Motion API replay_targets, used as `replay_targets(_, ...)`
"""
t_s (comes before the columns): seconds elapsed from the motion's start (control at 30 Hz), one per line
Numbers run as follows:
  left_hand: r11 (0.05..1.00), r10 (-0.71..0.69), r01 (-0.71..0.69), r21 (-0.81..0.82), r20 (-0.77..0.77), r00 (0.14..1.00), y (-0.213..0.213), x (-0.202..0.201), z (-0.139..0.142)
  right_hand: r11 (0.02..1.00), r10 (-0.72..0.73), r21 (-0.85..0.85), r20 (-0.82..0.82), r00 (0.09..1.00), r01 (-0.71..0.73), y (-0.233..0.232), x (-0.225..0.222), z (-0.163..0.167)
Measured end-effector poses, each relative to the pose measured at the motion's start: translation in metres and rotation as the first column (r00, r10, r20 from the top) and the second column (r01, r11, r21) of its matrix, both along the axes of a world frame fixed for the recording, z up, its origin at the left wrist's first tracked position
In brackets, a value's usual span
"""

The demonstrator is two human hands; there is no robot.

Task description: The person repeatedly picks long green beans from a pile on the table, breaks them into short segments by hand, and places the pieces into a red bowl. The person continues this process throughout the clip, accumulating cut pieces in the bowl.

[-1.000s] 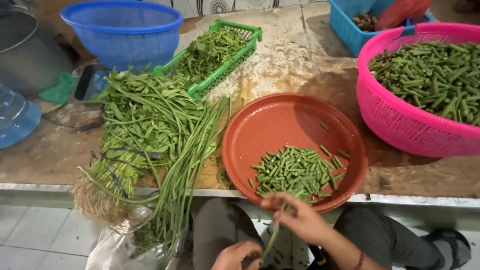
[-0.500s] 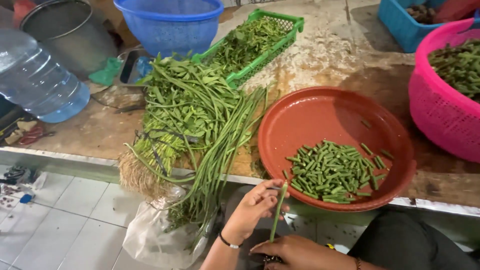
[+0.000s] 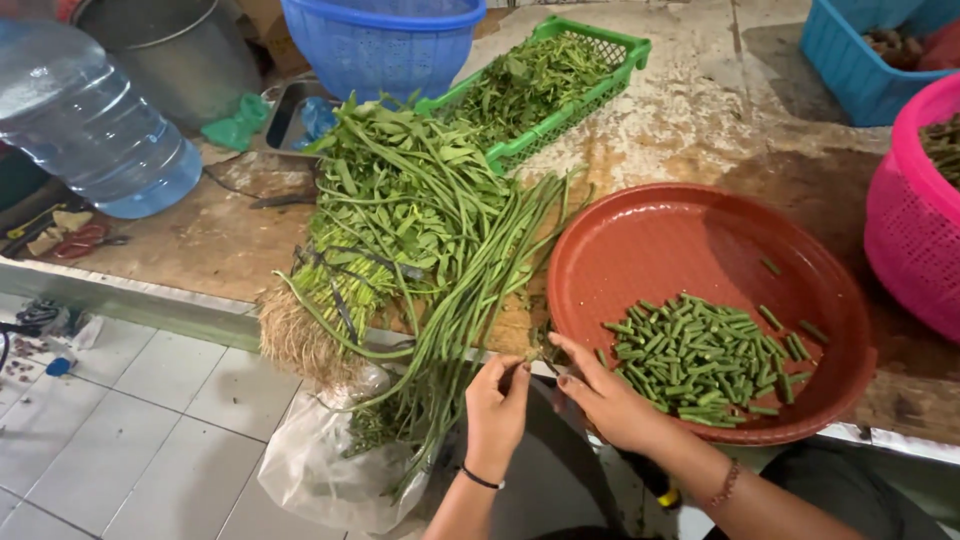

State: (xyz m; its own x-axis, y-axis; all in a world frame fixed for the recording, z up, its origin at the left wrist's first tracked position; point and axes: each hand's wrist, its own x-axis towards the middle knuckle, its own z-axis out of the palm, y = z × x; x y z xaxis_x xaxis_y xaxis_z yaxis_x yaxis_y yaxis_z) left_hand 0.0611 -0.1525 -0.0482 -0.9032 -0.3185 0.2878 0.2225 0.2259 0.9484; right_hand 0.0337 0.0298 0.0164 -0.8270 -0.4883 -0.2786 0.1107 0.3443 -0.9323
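Note:
My left hand [image 3: 495, 410] and my right hand [image 3: 607, 398] meet just below the table edge, both pinching the end of one long bean stalk [image 3: 535, 356]. That stalk belongs to a bundle of long green beans [image 3: 470, 290] hanging over the edge. Beside the bundle lies a heap of leafy greens with roots [image 3: 385, 215]. To the right stands a red round basin [image 3: 690, 250] holding several short cut bean pieces [image 3: 700, 355], close to my right hand.
A green crate of greens [image 3: 545, 85], a blue basket [image 3: 385, 40], a pink basket [image 3: 915, 215] and a blue bin [image 3: 860, 60] stand on the worn wooden table. A large water bottle [image 3: 95, 125] lies at left. A plastic bag [image 3: 325, 470] hangs below the edge.
The view shifted left. My left hand rose from my lap to the table edge and met my right hand at the bean bundle; both now pinch a stalk end.

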Motion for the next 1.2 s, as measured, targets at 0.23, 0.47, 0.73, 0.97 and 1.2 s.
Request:
replay_targets(0.23,0.997,0.061,-0.060,-0.051,0.007,0.998,-0.001,-0.004,0.011,0.995,0.007,-0.098,0.144,0.990,0.007,-0.017,-0.006,-0.001)
replay_targets(0.47,0.974,0.064,-0.100,-0.205,-0.174,0.983,0.006,-0.006,0.013,0.968,-0.064,-0.238,0.062,0.996,0.077,-0.028,-0.013,-0.017)
replay_targets(0.73,0.995,0.077,-0.068,0.075,-0.135,0.988,0.010,-0.019,0.001,0.941,-0.075,-0.289,0.336,0.939,0.179,-0.043,-0.041,0.008)
replay_targets(0.97,0.852,-0.031,-0.017,0.523,0.084,0.996,-0.005,-0.009,0.003,0.972,-0.103,-0.172,0.285,0.953,0.157,-0.053,-0.072,0.033)
replay_targets(1.2,0.881,-0.099,0.086,0.465,0.005,0.995,-0.012,-0.001,0.008,0.965,0.097,-0.260,0.253,0.963,-0.029,-0.032,-0.044,0.012)
